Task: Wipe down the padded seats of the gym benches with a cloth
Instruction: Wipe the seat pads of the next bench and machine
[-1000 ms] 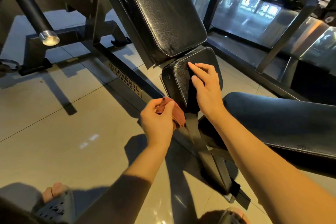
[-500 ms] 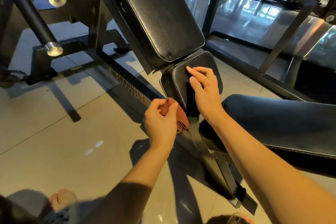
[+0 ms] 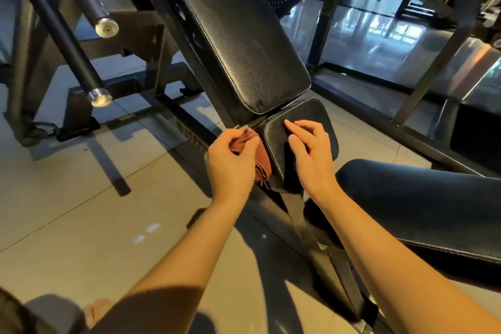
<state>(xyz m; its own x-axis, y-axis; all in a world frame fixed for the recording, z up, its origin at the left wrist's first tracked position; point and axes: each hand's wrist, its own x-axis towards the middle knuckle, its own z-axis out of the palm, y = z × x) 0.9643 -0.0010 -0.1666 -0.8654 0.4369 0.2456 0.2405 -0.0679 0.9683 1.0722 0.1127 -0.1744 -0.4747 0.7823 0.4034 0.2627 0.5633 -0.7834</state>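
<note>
Rust-red on the cloth (image 3: 263,161). Black with a fine pebbled grain and a pale seam line on the seat pad (image 3: 275,141); same grained black on the backrest (image 3: 238,35). Smoother blue-black on the neighbouring bench pad (image 3: 420,198). Matte black with bright silver end caps on the bars (image 3: 67,43). Pale beige with thin dark grout lines on the floor tiles (image 3: 67,211).

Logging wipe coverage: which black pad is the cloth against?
The small seat pad under the tilted backrest; the left hand holds the cloth at its left side, right hand on top.
</note>
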